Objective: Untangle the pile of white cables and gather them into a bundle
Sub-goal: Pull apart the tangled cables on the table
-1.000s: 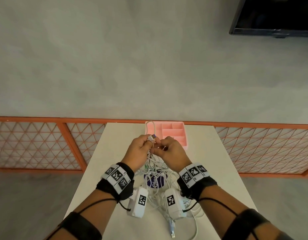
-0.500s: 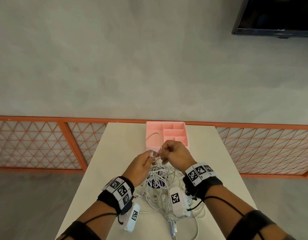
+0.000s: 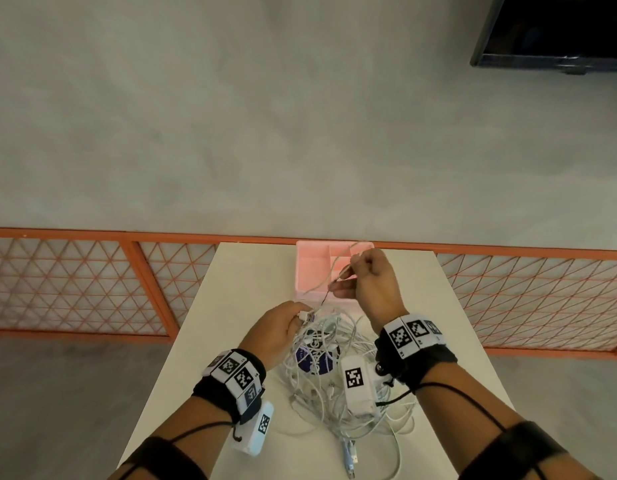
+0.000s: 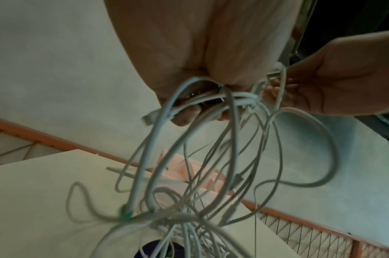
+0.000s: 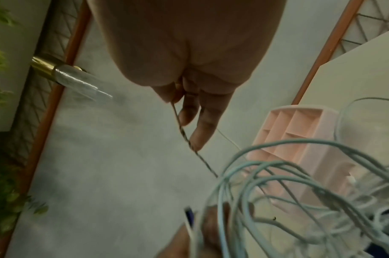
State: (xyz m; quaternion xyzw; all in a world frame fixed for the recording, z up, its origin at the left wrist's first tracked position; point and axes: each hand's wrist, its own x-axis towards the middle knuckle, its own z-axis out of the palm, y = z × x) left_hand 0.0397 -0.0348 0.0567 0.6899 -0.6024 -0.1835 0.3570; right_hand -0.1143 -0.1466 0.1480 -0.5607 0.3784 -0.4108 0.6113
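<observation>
A tangle of white cables (image 3: 328,379) lies on the white table (image 3: 231,306), under and between my wrists. My left hand (image 3: 283,330) grips several strands and a USB plug (image 3: 307,316) just above the pile; in the left wrist view the cables (image 4: 211,157) hang in loops from its curled fingers (image 4: 184,115). My right hand (image 3: 369,278) is raised over the pink tray and pinches one thin cable (image 3: 338,275), which runs taut down to the plug. The right wrist view shows that strand (image 5: 184,136) held between thumb and fingers (image 5: 202,132).
A pink compartment tray (image 3: 314,268) stands at the table's far edge, behind my hands. A dark blue round object (image 3: 317,358) lies under the cables. A loose USB end (image 3: 348,459) points to the near edge. An orange lattice fence (image 3: 75,285) runs behind the table.
My hands have parted: the right one has risen and gone back over the pink tray, drawing one thin cable out of the pile, while the left has dropped lower with the plug.
</observation>
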